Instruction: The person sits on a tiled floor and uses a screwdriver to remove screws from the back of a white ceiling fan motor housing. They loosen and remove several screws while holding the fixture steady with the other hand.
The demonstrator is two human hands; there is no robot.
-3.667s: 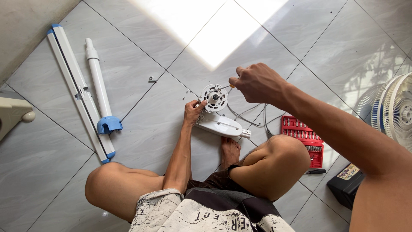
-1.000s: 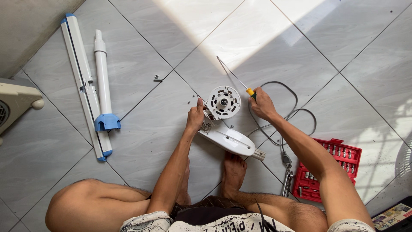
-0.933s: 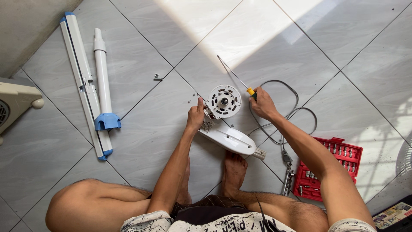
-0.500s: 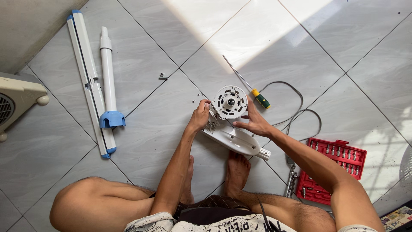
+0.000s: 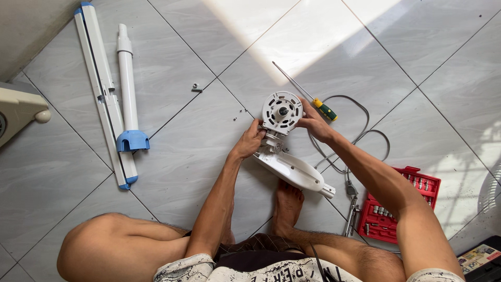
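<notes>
White plastic is filling the middle of my view: I am holding a fan motor housing (image 5: 289,156) on the tiled floor (image 5: 182,172), just beyond my bare foot (image 5: 286,206), which is sitting close under its long tapered neck as if to stop it sliding back. My left hand (image 5: 250,142) is curling around the near left side where the round head meets the neck, fingers pressed against the plastic, steadying it so the round vented face (image 5: 282,111) is tilting up toward me. My right hand (image 5: 314,122) is cupping the opposite side of that disc, fingers bent and touching its rim; it is gripping the motor, nothing else, so both hands are bracing the piece between them.

To my right a red socket set case (image 5: 399,211) is lying open, within reach, with pliers (image 5: 352,211) just beside it. A grey power cord (image 5: 360,141) is looping out from behind the housing. A screwdriver with a yellow and green handle (image 5: 308,94) is resting on the tile just past my right hand, set down where I can grab it again. Small screws (image 5: 197,87) are lying loose farther out on the left. Farthest off, white stand tubes with blue fittings (image 5: 112,94) are lying side by side, well apart from the work.
</notes>
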